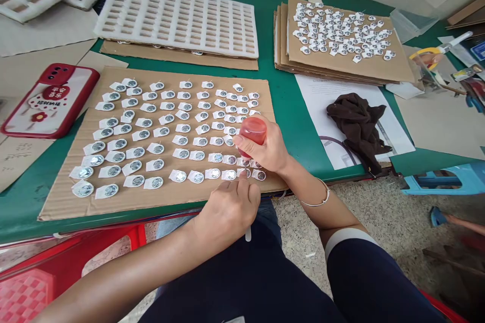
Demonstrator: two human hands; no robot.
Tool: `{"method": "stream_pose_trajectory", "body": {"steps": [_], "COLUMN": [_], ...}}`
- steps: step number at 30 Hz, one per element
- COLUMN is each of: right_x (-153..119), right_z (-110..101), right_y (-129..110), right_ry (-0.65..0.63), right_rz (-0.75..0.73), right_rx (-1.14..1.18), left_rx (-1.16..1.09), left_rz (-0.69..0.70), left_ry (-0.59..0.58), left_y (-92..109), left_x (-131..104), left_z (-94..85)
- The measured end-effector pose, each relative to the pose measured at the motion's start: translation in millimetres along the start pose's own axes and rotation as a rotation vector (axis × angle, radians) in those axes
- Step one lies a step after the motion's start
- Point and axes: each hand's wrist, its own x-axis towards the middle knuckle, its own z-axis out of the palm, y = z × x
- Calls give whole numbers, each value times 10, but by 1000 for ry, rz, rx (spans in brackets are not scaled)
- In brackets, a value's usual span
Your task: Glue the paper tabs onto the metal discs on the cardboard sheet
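My right hand [271,146] is wrapped round a red squeeze bottle [253,133], tilted with its thin tip pointing down at the small parts below. Close beneath it, my left hand [231,202] is closed, fingertips pinched beside the bottle's tip. A slim pale tool end [248,233] sticks out under that hand; the rest of it is hidden. Both hands are over the near right corner of a cardboard sheet [60,202]. Round silver parts on white tabs, such as one silver disc [214,173], lie on it in uneven rows.
A white foam grid tray [178,15] lies on cardboard at the back. Stacked cardboard [322,60] at the back right bears more discs. A red-cased phone [49,101] is at left; a dark cloth [356,121] lies on paper at right, near scissors [435,53].
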Motion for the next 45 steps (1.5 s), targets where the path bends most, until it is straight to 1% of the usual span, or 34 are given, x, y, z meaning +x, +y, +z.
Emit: {"method": "stream_pose_trajectory", "body": {"steps": [12, 24, 35, 40, 45], "right_x": [3, 12, 13, 17, 12], "right_z": [-1, -3, -13, -15, -26], "right_y": [11, 7, 26, 25, 33], "right_ry": [18, 22, 15, 21, 16], "right_rz": [-14, -27, 27, 5, 59], "right_rx": [-19, -10, -59, -38, -75], "left_rx": [2, 2, -4, -13, -20], "left_rz": [-4, -11, -6, -11, -13], "left_ry": [13, 17, 31, 23, 21], "left_y": [3, -6, -14, -17, -29], "left_x": [21, -4, 1, -7, -8], "left_z": [26, 5, -7, 0, 10]}}
